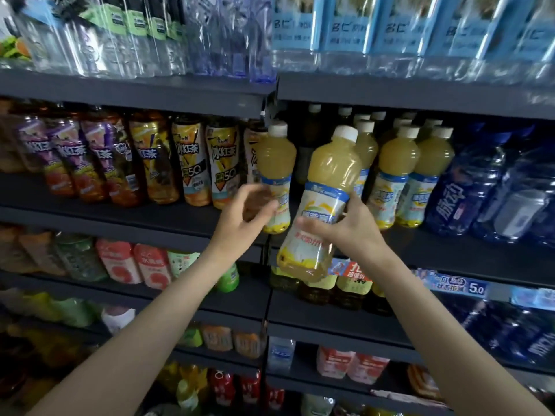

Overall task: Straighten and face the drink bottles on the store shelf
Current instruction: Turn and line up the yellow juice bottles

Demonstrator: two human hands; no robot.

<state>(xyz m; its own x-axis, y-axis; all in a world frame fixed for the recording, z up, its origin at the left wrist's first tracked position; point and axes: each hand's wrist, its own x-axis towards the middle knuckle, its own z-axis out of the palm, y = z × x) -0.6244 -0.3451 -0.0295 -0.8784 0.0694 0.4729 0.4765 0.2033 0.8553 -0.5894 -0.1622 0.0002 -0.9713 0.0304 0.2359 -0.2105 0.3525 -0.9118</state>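
Two hands worked at the dark metal shelf [450, 250]. My right hand [345, 229] gripped a tilted clear plastic bottle of pale yellow juice [324, 202], lifted just off that shelf, probably for turning its label forward. My left hand [243, 214], fingers loosely spread and holding nothing, hovered at the standing white-capped neighbour bottle [276, 172].

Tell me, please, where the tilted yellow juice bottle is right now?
Centre of the head view: the tilted juice bottle is off the shelf, gripped by the right hand, beside the upright juice bottle.
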